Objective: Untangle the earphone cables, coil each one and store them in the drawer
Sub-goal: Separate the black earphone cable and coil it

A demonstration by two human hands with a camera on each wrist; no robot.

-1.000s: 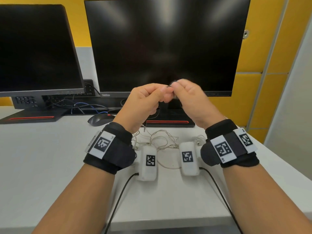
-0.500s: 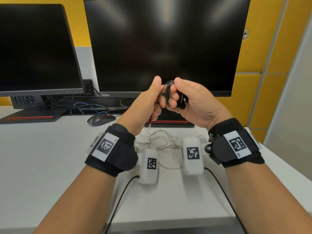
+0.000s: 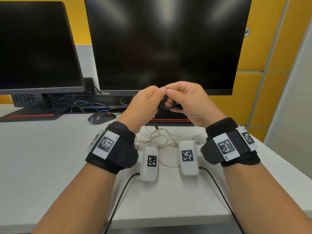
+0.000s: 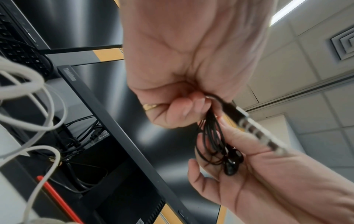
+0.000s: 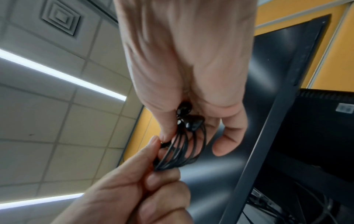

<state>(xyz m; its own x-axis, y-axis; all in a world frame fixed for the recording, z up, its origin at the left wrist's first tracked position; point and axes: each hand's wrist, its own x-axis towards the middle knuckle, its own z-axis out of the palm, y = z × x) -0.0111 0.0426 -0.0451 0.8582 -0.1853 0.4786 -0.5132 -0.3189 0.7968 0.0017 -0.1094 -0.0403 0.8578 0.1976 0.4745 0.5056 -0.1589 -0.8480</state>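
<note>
A black earphone cable (image 3: 166,107) is wound into a small coil and held in the air in front of the centre monitor. My left hand (image 3: 152,97) pinches the strands (image 4: 212,141) near the plug end. The metal jack (image 4: 258,133) sticks out, and in the head view it dangles (image 3: 157,129) below that hand. My right hand (image 3: 177,97) holds the coil (image 5: 184,150), with the two black earbuds (image 5: 188,119) against its palm. A pale earphone cable (image 3: 162,141) lies loosely tangled on the desk under the hands. Another white earphone (image 3: 197,138) lies beside it. No drawer is in view.
Two dark monitors stand at the back of the white desk (image 3: 42,157), with a black mouse (image 3: 101,118) in front of them. Two white tagged boxes (image 3: 150,162) (image 3: 189,159) with black leads sit below my wrists. The desk's front edge is close to my body.
Half a second ago the right palm was turned towards me with the coil showing. Both hands have since rolled knuckles-up and drawn together over the coil. The plug still dangles.
</note>
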